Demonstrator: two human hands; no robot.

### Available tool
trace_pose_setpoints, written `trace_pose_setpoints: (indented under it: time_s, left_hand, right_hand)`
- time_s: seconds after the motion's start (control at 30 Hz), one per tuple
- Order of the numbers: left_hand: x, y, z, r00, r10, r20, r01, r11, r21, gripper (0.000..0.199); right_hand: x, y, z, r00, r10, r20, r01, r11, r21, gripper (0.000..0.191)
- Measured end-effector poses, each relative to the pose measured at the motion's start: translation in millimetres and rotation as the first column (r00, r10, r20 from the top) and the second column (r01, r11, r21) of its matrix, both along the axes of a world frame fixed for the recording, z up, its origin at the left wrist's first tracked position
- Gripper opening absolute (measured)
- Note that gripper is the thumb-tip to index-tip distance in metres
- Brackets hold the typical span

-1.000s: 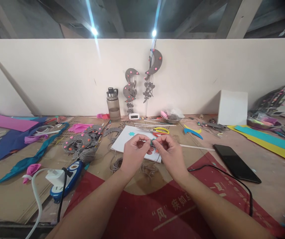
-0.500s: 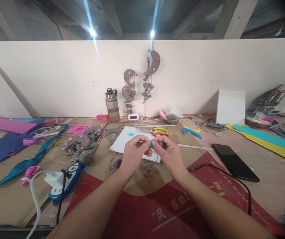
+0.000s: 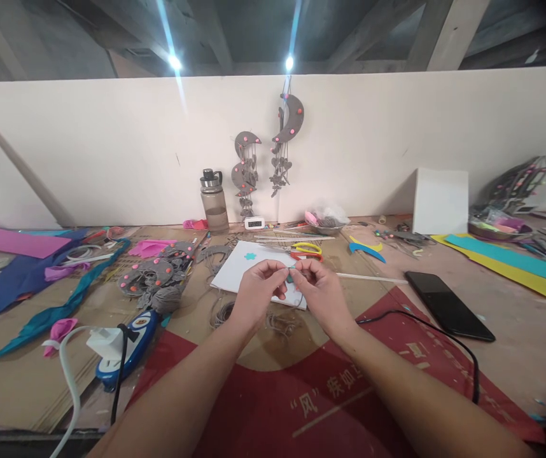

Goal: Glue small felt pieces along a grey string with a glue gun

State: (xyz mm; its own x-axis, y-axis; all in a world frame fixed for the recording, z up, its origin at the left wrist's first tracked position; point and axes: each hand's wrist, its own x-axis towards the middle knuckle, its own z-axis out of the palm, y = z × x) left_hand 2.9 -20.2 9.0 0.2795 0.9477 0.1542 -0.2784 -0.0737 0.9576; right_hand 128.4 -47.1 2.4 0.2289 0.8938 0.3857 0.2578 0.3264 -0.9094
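A small teal piece (image 3: 291, 275) is pinched between the hands, above a white sheet (image 3: 229, 272) on the counter (image 3: 521, 318). The left hand (image 3: 259, 287) grips it with thumb and fingertips, and the right hand (image 3: 321, 291) does the same from the other side, the two hands almost meeting; the fingers hide most of the piece, so its shape cannot be told. A teal flower cutout (image 3: 250, 256) lies on the sheet, beyond the left hand. Yellow-handled scissors (image 3: 307, 245) lie just beyond the right hand. Loose gray cord (image 3: 280, 326) sits below the hands, near the sheet's closer edge. To the right, a black phone (image 3: 448, 306) lies flat, well apart from the hands.
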Motion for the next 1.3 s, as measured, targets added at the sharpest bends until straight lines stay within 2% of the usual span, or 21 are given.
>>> trace_pose_setpoints:
  time_s: [0.1, 0.23, 0.37, 0.63, 0.8, 1.17, 1.3]
  left_hand:
    - [-0.1, 1.5, -0.1, 1.0, 0.007, 0.028, -0.006, 0.999, -0.043, 0.017]
    - [-1.0, 2.6, -0.4, 0.999, 0.045, 0.016, -0.045, 0.999, -0.022, 0.016]
    - [-0.7, 1.7, -1.2, 0.998, 0.062, 0.005, -0.062, 0.998, 0.01, 0.016]
    - [0.6, -1.1, -0.7, 0.994, -0.058, 0.091, 0.061, 0.998, -0.029, 0.027]
    - [0.3, -1.7, 0.4, 0.987, -0.101, 0.129, 0.108, 0.993, -0.048, 0.026]
    - [2.1, -1.8, -1.8, 0.999, 0.033, 0.028, -0.033, 0.999, -0.013, 0.025]
    - [0.8, 0.6, -1.7, 0.997, 0.07, 0.013, -0.07, 0.997, -0.022, 0.023]
  right_hand:
    - [-0.9, -1.3, -0.5, 0.999, 0.037, 0.019, -0.037, 0.999, 0.031, 0.02]
    - [-1.0, -1.6, -1.7, 0.994, 0.106, -0.006, -0.106, 0.993, 0.061, 0.02]
    - [-1.7, -1.6, -2.3, 0.995, 0.093, -0.028, -0.091, 0.995, 0.04, 0.02]
    - [-1.6, -1.3, -3.1, 0.98, 0.084, -0.18, -0.085, 0.996, 0.004, 0.022]
    - [0.5, 0.4, -4.0, 0.97, 0.087, -0.229, -0.091, 0.996, -0.009, 0.023]
    - [-5.8, -2.5, -5.7, 0.984, 0.075, -0.164, -0.082, 0.996, -0.038, 0.027]
    - [-7.3, -1.7, -8.4, 0.989, 0.087, -0.119, -0.088, 0.996, -0.003, 0.026]
